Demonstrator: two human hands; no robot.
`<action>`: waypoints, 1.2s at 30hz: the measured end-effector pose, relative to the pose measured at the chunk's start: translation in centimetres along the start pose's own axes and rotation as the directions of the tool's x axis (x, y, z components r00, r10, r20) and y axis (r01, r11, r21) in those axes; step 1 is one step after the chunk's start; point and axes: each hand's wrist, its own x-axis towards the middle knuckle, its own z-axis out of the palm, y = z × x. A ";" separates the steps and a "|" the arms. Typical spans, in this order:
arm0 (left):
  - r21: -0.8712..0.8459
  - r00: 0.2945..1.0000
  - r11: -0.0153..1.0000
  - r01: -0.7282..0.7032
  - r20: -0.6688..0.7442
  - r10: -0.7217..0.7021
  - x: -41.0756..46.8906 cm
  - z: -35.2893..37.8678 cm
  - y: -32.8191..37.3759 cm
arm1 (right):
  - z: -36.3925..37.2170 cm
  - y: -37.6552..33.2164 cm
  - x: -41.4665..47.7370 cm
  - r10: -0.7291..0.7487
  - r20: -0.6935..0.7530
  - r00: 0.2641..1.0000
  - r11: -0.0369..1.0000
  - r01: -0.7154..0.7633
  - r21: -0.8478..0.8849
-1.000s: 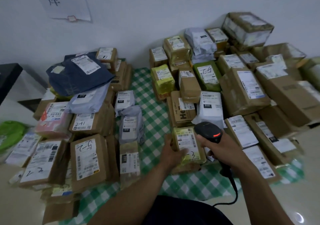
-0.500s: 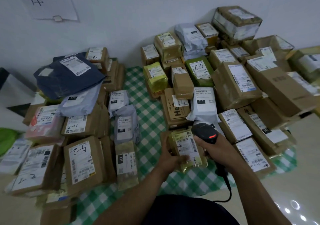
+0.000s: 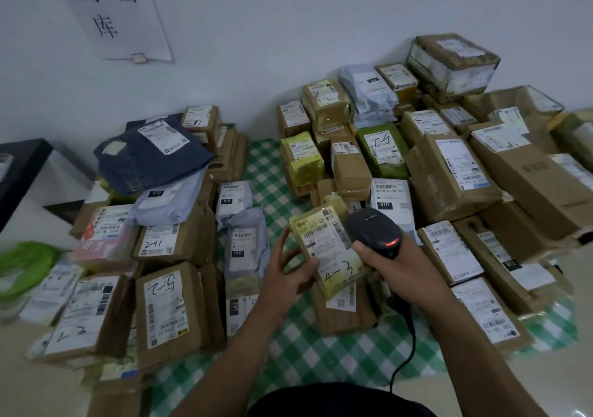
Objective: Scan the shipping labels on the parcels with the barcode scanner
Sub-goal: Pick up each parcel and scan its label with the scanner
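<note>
My left hand (image 3: 288, 272) holds a small yellow-wrapped parcel (image 3: 327, 249) marked "4-3", lifted and tilted up, its white shipping label facing me. My right hand (image 3: 398, 272) grips a black corded barcode scanner (image 3: 373, 232), whose head sits right beside the parcel's label at its right edge; a red light glows on the scanner. A brown box (image 3: 343, 314) lies on the green checked cloth (image 3: 298, 349) under the lifted parcel.
Labelled parcels are piled on both sides: brown boxes and grey bags at left (image 3: 170, 310), boxes and green and yellow packs at right (image 3: 449, 179). A strip of checked cloth runs between the piles. The scanner's cable (image 3: 407, 352) trails down toward me. A paper sign (image 3: 109, 12) hangs on the wall.
My left hand has lifted the yellow parcel off the brown box and tilted it up. The scanner head has come in close beside its label. The camera tilted upward.
</note>
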 end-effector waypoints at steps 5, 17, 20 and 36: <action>0.057 0.990 0.992 -0.115 -0.079 0.119 1.6 -0.7 2.2 | 1.0 -2.0 1.5 -0.054 0.026 0.998 0.998 0.054 -0.016; 0.171 0.933 0.951 -0.259 -0.212 0.292 6.0 -2.5 5.4 | 3.3 -5.1 2.5 -0.084 0.242 0.967 0.991 0.106 -0.080; 0.189 0.925 0.944 -0.270 -0.222 0.308 6.3 -2.6 5.8 | 3.5 -5.6 2.4 -0.076 0.258 0.963 0.990 0.104 -0.096; 0.241 0.917 0.938 -0.250 -0.253 0.309 5.7 -3.6 5.8 | 4.1 -6.6 1.1 -0.021 0.310 0.950 0.993 0.055 -0.100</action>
